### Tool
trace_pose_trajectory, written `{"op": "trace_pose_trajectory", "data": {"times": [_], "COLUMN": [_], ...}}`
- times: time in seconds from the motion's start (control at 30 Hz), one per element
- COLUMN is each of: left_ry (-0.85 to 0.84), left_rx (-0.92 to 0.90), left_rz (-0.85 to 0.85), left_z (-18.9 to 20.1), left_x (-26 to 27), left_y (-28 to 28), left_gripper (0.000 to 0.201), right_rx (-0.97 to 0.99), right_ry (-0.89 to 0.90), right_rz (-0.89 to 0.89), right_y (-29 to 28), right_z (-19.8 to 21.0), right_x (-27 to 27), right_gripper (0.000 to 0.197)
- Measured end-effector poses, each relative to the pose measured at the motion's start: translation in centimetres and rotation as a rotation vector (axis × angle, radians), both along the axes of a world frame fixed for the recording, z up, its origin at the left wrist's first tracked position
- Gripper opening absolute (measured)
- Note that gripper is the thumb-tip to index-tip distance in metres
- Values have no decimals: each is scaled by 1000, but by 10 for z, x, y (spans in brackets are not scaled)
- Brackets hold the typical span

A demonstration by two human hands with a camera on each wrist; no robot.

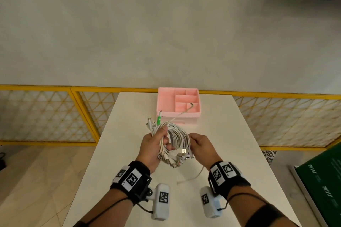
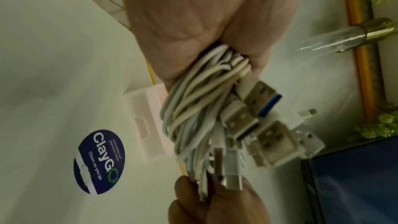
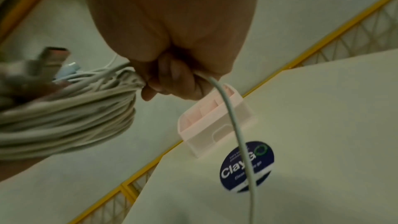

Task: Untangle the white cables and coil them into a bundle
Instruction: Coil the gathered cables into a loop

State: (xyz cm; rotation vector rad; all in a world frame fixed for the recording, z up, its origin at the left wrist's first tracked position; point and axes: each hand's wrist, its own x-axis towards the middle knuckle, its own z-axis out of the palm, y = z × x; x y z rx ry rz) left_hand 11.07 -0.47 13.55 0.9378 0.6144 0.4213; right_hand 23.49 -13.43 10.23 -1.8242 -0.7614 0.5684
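Note:
A coil of white cables [image 1: 178,137] hangs above the white table [image 1: 230,143], its USB plugs [image 1: 177,160] bunched at the near side. My left hand [image 1: 156,143] grips the coil's left side, fingers curled round the strands [image 2: 193,108]. My right hand [image 1: 200,144] pinches the coil's right side [image 3: 86,117] and holds one loose cable [image 3: 237,134], whose tail [image 1: 191,176] droops to the table. A green-tipped plug [image 1: 158,119] sticks up above the left hand. One strand [image 1: 182,113] runs into the pink box.
A pink divided organiser box [image 1: 166,101] stands at the table's far edge. A round blue sticker [image 2: 100,162] lies on the tabletop. Yellow-framed lattice fencing [image 1: 46,116] runs behind the table. A green board [image 1: 323,180] leans at the right.

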Motion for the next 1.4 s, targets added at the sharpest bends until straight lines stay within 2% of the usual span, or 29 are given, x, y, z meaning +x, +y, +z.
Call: {"op": "trace_pose_trajectory", "data": {"times": [0.07,0.17,0.33,0.4,0.57,0.7,0.8,0.93,1.03,1.13,1.2,1.27,1.4], "left_ry": [-2,-1,8,23,63,133,205,263,302,255,206,151,37], "left_rx": [-12,-31,-85,-93,-132,-31,119,260,281,118,-4,-84,-103], "left_rz": [41,104,275,345,510,533,467,230,47,-64,-119,-190,-360], "left_z": [-2,-8,-15,-19,-26,-27,-37,-46,-45,-39,-36,-35,-34], "left_x": [1,1,2,4,6,4,0,-10,-15,-17,-16,-16,-17], "left_y": [1,2,5,6,5,3,3,-2,-10,-14,-13,-12,-8], "left_gripper": [28,28,30,32,29,30,20,15,30,46,60,67,61], "right_rx": [27,6,-124,-189,-459,-593,-603,-483,-401,-339,-281,-194,-176], "right_ry": [39,1,-85,-144,-373,-516,-604,-670,-668,-678,-593,-394,-159], "right_rz": [-26,-22,30,82,300,538,642,631,567,534,481,450,403], "right_y": [1,-2,-5,-5,-1,3,11,25,32,32,28,22,14], "right_z": [-8,-16,-39,-41,-31,-8,22,62,73,64,53,44,32], "right_x": [-8,-20,-35,-44,-65,-75,-75,-60,-39,-20,-8,-2,-3], "right_gripper": [29,31,28,23,33,28,24,18,10,11,14,10,9]}}
